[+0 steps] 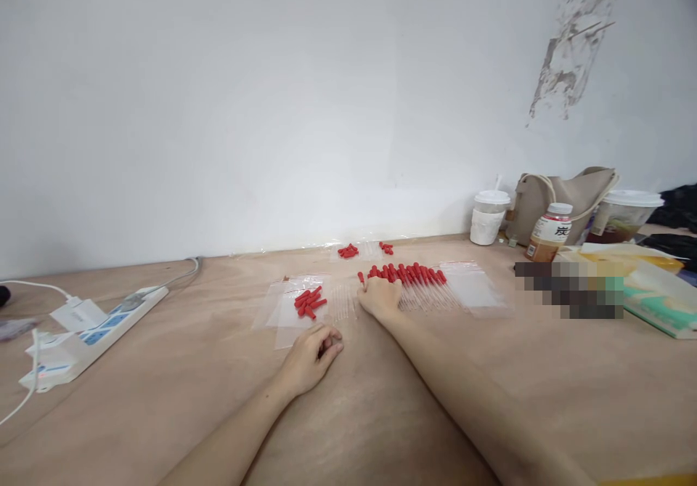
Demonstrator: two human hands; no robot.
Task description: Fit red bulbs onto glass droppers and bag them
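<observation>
My right hand [381, 296] is closed with fingertips down at the left end of a row of droppers [419, 282] with red rubber bulbs and thin clear tubes. At its fingertips stands one dropper [360, 277], red bulb up; its lower part is hidden by the fingers. My left hand [309, 359] rests on the table, fingers curled in toward the thumb, with nothing visible between them. Just beyond it, loose red bulbs [309, 302] lie on a clear plastic bag [288, 326]. Several bare clear tubes [343, 302] lie side by side between the bag and my right hand.
Further back are more red bulbs [348, 251] and a small group [386, 248]. A clear zip bag [473, 290] lies right of the droppers. A power strip [109, 333] is at left; a lidded cup [488, 217], bottle [549, 233] and grey bag [577, 188] stand right, by the wall.
</observation>
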